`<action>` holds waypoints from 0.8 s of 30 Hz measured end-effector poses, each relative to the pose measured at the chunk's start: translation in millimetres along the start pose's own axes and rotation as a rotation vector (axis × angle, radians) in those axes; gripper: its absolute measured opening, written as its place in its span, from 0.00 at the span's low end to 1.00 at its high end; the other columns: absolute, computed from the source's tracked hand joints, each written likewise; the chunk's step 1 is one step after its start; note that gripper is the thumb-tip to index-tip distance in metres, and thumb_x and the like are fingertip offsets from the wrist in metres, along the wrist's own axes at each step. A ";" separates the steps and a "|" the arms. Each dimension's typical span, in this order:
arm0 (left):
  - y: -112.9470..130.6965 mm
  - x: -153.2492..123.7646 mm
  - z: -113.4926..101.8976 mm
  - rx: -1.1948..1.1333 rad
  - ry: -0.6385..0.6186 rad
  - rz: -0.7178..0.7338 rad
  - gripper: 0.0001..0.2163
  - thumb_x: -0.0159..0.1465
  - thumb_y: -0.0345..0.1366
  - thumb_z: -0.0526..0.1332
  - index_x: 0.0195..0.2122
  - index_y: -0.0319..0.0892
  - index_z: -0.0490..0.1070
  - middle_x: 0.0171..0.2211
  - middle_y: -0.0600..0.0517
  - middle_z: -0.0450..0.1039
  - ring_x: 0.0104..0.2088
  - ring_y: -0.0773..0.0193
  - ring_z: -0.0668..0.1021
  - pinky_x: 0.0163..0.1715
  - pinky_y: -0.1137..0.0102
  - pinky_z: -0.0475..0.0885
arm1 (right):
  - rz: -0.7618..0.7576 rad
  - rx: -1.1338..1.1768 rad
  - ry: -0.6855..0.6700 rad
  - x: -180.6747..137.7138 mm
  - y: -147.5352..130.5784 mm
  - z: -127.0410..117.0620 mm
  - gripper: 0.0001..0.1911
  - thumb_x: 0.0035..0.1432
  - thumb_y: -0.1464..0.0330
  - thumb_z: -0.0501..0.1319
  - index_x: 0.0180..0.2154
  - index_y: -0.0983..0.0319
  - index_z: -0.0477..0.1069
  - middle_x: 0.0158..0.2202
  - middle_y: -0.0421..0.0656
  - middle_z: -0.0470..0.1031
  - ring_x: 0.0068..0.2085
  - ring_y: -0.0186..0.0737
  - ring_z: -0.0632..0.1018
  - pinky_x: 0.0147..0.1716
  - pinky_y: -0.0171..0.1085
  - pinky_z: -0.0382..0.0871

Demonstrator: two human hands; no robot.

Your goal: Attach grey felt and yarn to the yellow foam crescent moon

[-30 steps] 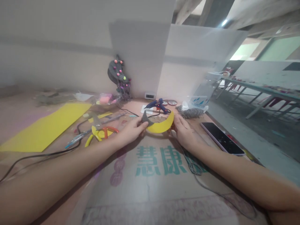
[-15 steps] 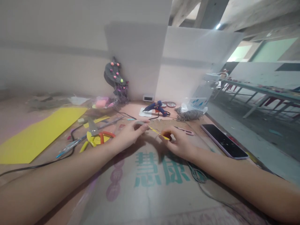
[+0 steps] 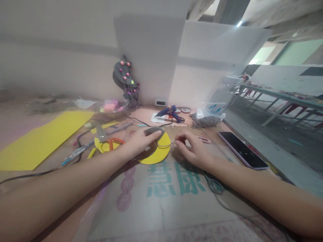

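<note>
My left hand [image 3: 141, 143] is closed on a rounded, apparently crescent-shaped yellow card [image 3: 158, 155], thumb on top near its upper end. Grey yarn covers that upper end; the lower part is bare yellow, and part of the card lies behind my hand. A strand of grey yarn [image 3: 164, 146] runs across the card to my right hand [image 3: 190, 148], whose thumb and forefinger are pinched on it just right of the card. Loose yarn [image 3: 214, 186] trails below my right wrist over the printed board [image 3: 161, 215].
Yellow-and-orange-handled scissors [image 3: 102, 137], pens and a yellow sheet [image 3: 47, 143] lie left. A blue glue gun [image 3: 168, 113] rests at the back, beside a yarn skein [image 3: 205, 121]. A phone [image 3: 242, 149] is right. A grey crescent with pompoms [image 3: 123, 75] stands against the wall.
The card has turned from nearly edge-on to showing its broad yellow face. My right hand has come away from the card's edge, and the yarn now stretches between them.
</note>
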State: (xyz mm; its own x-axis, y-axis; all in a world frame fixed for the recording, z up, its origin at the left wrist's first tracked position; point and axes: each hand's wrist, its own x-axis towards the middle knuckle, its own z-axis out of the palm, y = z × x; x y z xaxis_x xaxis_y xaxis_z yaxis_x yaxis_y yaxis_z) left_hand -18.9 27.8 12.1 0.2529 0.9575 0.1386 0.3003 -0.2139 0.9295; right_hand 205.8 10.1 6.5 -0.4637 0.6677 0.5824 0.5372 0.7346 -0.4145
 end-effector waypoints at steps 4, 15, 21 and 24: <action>2.6 -4.8 2.2 0.024 -0.064 -0.035 0.16 0.60 0.51 0.61 0.28 0.41 0.72 0.18 0.57 0.65 0.19 0.70 0.66 0.18 0.74 0.57 | 0.048 0.037 -0.064 6.2 3.6 1.8 0.08 0.64 0.66 0.55 0.33 0.61 0.69 0.31 0.44 0.73 0.33 0.39 0.73 0.34 0.38 0.67; -1.8 -3.2 2.0 0.071 -0.165 0.060 0.16 0.63 0.49 0.58 0.36 0.40 0.74 0.25 0.54 0.72 0.23 0.68 0.71 0.21 0.75 0.64 | 0.094 0.064 -0.145 6.6 3.1 4.1 0.08 0.62 0.68 0.56 0.30 0.61 0.69 0.31 0.43 0.74 0.33 0.37 0.74 0.35 0.36 0.67; 2.8 -6.0 3.1 0.121 -0.035 0.156 0.17 0.61 0.43 0.62 0.50 0.44 0.71 0.45 0.50 0.76 0.39 0.61 0.77 0.38 0.69 0.72 | 0.090 0.051 -0.167 7.6 0.4 2.4 0.09 0.63 0.67 0.55 0.29 0.61 0.67 0.30 0.42 0.74 0.32 0.37 0.73 0.34 0.36 0.66; 5.9 -9.5 3.9 0.242 -0.034 0.256 0.15 0.60 0.40 0.62 0.48 0.46 0.73 0.46 0.51 0.76 0.44 0.59 0.76 0.44 0.67 0.71 | 0.076 0.051 -0.179 7.2 -1.5 1.5 0.10 0.63 0.67 0.55 0.29 0.61 0.67 0.29 0.42 0.73 0.31 0.37 0.73 0.33 0.36 0.65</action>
State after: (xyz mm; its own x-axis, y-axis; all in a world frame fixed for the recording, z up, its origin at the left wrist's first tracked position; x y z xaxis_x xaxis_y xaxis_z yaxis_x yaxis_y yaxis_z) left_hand -15.9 16.7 14.9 0.3769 0.8611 0.3413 0.4313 -0.4892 0.7580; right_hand 200.6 14.1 10.3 -0.5435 0.7287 0.4166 0.5411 0.6836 -0.4898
